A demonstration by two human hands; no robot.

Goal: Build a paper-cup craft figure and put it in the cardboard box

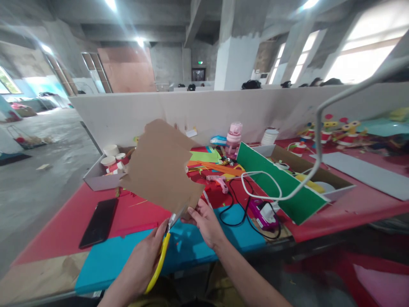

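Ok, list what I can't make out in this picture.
All in the head view:
Yellow-handled scissors: second handle hidden by the left hand.
Brown cardboard: far face turned away from the camera.
Green-sided box: part of its contents hidden by that side.
Flat pink piece, lower right: cut off by the right edge.
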